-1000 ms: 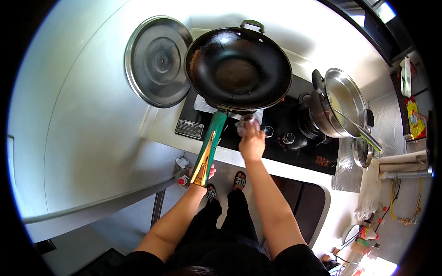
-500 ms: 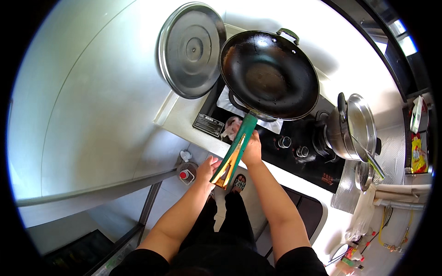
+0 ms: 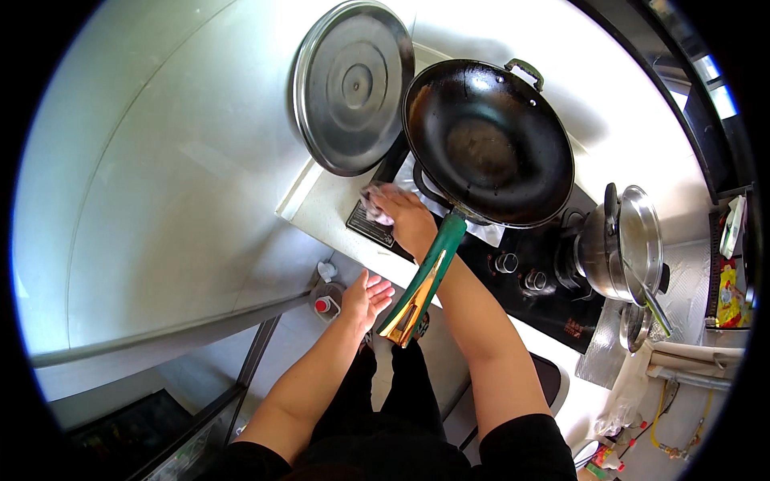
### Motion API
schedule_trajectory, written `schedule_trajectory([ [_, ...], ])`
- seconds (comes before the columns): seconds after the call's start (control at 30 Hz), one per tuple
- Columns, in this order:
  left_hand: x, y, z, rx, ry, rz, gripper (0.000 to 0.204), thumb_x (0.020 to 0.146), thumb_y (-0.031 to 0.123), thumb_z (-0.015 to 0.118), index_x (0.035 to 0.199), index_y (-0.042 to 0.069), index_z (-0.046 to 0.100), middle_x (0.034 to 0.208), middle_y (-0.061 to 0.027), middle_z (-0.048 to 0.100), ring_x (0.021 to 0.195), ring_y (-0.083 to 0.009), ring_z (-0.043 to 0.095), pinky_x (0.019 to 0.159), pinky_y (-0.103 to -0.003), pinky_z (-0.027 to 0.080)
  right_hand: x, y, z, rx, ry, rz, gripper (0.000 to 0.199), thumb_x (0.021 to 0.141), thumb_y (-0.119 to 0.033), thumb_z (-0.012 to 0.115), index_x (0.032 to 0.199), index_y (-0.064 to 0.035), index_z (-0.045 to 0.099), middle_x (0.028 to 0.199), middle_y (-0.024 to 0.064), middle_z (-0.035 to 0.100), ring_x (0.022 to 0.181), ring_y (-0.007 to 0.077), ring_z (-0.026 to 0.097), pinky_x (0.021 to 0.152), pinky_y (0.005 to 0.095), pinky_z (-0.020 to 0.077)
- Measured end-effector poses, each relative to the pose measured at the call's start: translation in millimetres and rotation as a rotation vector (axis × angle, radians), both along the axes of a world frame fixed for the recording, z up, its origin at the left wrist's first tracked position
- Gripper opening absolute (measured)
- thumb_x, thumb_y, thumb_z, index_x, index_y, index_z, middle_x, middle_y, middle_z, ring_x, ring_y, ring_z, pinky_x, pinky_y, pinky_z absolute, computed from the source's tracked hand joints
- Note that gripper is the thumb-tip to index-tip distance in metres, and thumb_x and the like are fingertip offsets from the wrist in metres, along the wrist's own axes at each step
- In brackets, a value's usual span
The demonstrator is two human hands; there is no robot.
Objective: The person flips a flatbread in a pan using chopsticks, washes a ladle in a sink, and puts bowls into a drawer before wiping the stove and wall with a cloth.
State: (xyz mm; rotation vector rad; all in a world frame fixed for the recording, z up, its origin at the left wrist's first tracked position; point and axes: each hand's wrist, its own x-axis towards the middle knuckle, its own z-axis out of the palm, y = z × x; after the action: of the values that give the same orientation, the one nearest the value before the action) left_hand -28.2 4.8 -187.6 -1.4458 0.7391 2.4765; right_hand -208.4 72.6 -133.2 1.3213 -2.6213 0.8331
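My right hand (image 3: 411,222) presses a crumpled pinkish-white cloth (image 3: 374,204) onto the left edge of the black gas stove (image 3: 501,284), its fingers closed over the cloth. My left hand (image 3: 368,300) is held in the air in front of the counter, palm up, fingers apart, with nothing in it. Over the left side of the stove sits a large black wok (image 3: 489,144), bare inside. Its green and gold handle (image 3: 427,280) points toward me and passes just above my right wrist, with neither hand on it.
A large metal lid (image 3: 353,88) leans against the wall left of the wok. A steel pot (image 3: 622,244) with a ladle (image 3: 656,309) stands on the right burner, and a smaller lid (image 3: 634,325) lies beside it. On the floor stands a red-capped jug (image 3: 324,305).
My right hand has moved away from beside the wok handle, up and left, and has taken hold of the cloth. My left hand has come away from the handle's end and opened.
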Motion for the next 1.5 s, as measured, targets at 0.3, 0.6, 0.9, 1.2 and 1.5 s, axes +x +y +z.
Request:
schedule_trajectory([
  [0.3,-5,-18,34,-0.530,0.040,0.076,0.036,0.093,0.034,0.055,0.112,0.004,0.053,0.103,-0.0083,0.060,0.090,-0.0192,0.059,0.079,-0.034,0.047,48,110,19,0.105,-0.131,-0.185,0.051,0.076,0.000,0.061,0.126,-0.0103,0.054,0.118,0.0127,0.061,0.114,0.0277,0.055,0.097,0.0390,0.0417],
  [0.6,-111,-118,154,0.130,0.217,0.345,0.042,0.089,0.039,0.059,0.100,-0.001,0.056,0.096,-0.0104,0.062,0.078,-0.0189,0.060,0.069,-0.031,0.052,111,133,100,-0.769,-0.230,-0.689,0.019,0.081,0.004,0.061,0.100,0.0012,0.065,0.089,0.0126,0.068,0.076,0.0151,0.065,0.070,0.0269,0.0523],
  [0.9,-166,-149,120,0.751,0.217,0.603,0.022,0.089,0.018,0.057,0.089,-0.004,0.056,0.083,-0.0129,0.062,0.071,-0.0223,0.065,0.057,-0.028,0.059,28,-55,195,-0.534,-0.294,-0.228,0.034,0.078,-0.013,0.069,0.108,0.0003,0.062,0.101,0.0166,0.063,0.079,0.0247,0.064,0.071,0.0314,0.0518],
  [1.2,-132,-98,143,0.419,0.493,0.226,0.022,0.089,0.003,0.047,0.107,-0.010,0.049,0.107,-0.0187,0.060,0.096,-0.0269,0.063,0.077,-0.039,0.056,10,-98,179,-0.484,-0.166,-0.486,0.032,0.076,-0.009,0.060,0.106,0.0007,0.052,0.096,0.0197,0.062,0.083,0.0348,0.063,0.075,0.0428,0.0503],
  [1.5,-129,-54,221,-0.202,0.518,0.054,0.009,0.088,0.011,0.057,0.093,0.004,0.054,0.085,-0.0073,0.058,0.069,-0.0190,0.062,0.059,-0.032,0.054,43,-4,238,-0.977,-0.313,-0.559,0.023,0.081,-0.003,0.061,0.102,0.0019,0.052,0.081,0.0089,0.062,0.071,0.0158,0.062,0.066,0.0291,0.0509],
])
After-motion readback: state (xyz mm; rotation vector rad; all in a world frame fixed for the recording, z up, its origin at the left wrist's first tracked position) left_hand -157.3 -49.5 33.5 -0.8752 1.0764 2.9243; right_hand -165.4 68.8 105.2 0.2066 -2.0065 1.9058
